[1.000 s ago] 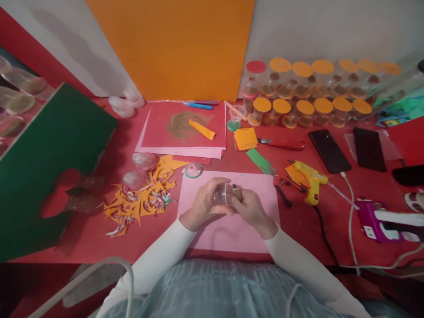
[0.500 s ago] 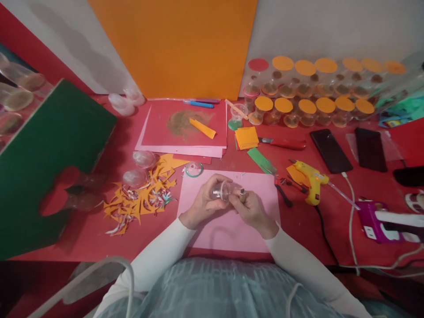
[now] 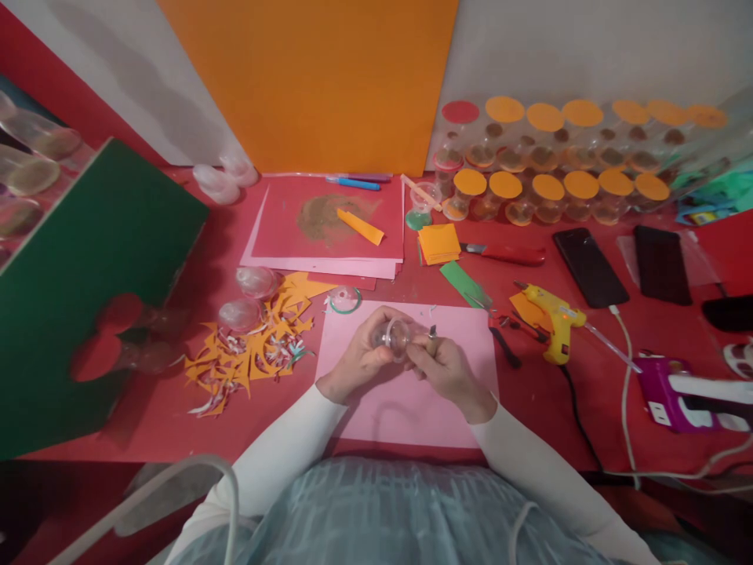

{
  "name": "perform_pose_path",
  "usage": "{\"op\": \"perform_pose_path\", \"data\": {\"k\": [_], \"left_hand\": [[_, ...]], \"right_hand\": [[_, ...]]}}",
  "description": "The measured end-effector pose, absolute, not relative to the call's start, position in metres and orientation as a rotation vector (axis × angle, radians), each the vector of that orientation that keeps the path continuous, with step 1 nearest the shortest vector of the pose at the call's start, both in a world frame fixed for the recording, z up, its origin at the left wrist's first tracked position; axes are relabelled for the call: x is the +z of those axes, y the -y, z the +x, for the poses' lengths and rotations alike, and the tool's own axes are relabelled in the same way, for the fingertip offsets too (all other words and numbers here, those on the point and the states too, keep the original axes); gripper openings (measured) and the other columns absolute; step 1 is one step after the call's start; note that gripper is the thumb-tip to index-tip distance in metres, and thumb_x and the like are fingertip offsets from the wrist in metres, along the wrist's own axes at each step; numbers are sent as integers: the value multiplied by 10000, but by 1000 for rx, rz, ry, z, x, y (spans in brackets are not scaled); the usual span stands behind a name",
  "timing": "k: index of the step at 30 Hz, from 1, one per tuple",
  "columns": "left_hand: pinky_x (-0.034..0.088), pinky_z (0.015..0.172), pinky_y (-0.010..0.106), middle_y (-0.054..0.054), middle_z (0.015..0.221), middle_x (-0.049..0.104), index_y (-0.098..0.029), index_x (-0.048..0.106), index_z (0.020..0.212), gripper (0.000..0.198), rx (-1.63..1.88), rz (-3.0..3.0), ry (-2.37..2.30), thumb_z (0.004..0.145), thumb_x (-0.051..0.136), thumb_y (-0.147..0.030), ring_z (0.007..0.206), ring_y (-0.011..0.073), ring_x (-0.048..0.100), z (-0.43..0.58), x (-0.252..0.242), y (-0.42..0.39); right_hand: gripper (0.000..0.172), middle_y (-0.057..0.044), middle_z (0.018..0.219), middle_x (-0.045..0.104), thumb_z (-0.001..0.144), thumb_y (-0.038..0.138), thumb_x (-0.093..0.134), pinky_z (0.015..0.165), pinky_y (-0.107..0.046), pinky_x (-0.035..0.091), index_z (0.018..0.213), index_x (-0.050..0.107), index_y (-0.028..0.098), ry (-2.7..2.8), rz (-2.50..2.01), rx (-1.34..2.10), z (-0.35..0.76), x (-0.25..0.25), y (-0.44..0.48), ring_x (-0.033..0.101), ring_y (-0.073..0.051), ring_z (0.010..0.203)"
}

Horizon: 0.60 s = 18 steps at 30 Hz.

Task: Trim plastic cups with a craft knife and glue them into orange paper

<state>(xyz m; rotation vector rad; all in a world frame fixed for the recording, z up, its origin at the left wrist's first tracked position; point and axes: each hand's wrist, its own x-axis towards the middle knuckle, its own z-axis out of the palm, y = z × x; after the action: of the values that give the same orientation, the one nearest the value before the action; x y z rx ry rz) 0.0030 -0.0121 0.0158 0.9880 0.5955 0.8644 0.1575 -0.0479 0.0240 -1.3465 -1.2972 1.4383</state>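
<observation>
My left hand [image 3: 365, 355] is wrapped round a clear plastic cup [image 3: 399, 336], its rim turned toward my right hand. Against that rim rest the fingertips of my right hand [image 3: 441, 364], which is closed on a small metal-tipped tool [image 3: 433, 333]. Only the tool's tip sticks up past the fingers; the rest is mostly hidden, so its kind is unclear. Both hands are above a pink sheet [image 3: 405, 420] on the red table. A clear lid with a green rim [image 3: 344, 299] lies just beyond my left hand.
Orange paper scraps [image 3: 247, 353] and clear cups lie left, beside a green board [image 3: 76, 290]. A yellow glue gun [image 3: 553, 314], red-handled pliers [image 3: 506, 322] and a phone [image 3: 590, 267] lie right. Sand [image 3: 321, 221] covers a red sheet behind. Orange-topped cup pieces [image 3: 547, 188] stand at back right.
The cup has turned slightly in my left hand, so its opening faces more toward the camera. The tool's tip has risen a little and tilted. Both hands stay in nearly the same place.
</observation>
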Motion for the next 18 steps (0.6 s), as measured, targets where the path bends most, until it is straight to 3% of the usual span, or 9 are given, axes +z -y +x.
{"op": "perform_pose_path", "data": {"k": [7,13,18], "left_hand": [[487,618,239,-1,784,648,-194,583,1065,724,934,1122,-667,627,758,-743,664,136,608,-1,13,9],[463,589,237,-11,775,651,-189,592,1065,757,920,1267,-772,562,824,-705,632,135,595,-1,6,11],[457,566,235,-8,783,655,-193,576,1054,747,918,1177,-718,570,829,-704,618,138,607,2,9,11]], "right_hand": [[519,20,490,466,869,624,494,456,-241,353,531,435,235,1335,-1391,1369,161,20,46,424,-112,463],[563,42,477,342,832,623,538,437,-233,285,506,298,232,1423,-1448,1277,159,19,44,333,-95,462],[585,23,461,423,848,685,511,409,-237,302,504,358,238,1323,-1418,1342,157,18,46,377,-106,443]]}}
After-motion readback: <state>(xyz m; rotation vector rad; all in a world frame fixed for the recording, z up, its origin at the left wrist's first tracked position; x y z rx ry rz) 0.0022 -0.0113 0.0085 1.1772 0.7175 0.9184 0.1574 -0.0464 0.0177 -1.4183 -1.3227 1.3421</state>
